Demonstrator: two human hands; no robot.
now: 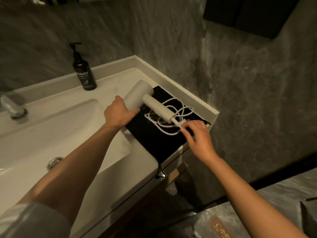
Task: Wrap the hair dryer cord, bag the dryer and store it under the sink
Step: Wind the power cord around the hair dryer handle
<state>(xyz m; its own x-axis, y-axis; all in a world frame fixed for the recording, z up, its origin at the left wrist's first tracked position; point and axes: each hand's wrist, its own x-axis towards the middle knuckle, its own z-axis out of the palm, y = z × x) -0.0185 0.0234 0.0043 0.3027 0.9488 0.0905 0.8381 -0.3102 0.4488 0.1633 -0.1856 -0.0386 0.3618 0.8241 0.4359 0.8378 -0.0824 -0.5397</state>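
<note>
A white hair dryer [147, 98] is held over a flat black bag [154, 140] at the right end of the counter. My left hand [118, 112] grips the dryer's barrel. The handle points toward the right. Its white cord [180, 109] lies in loose loops on the bag. My right hand [197, 136] pinches the cord just past the handle's end. The bag's drawstring [161, 170] hangs over the counter's front edge.
A dark pump bottle of hand wash [84, 73] stands at the back of the white counter [120, 79]. The sink basin [42, 134] with drain and a chrome faucet [12, 107] lie to the left. Grey stone walls close in behind and right.
</note>
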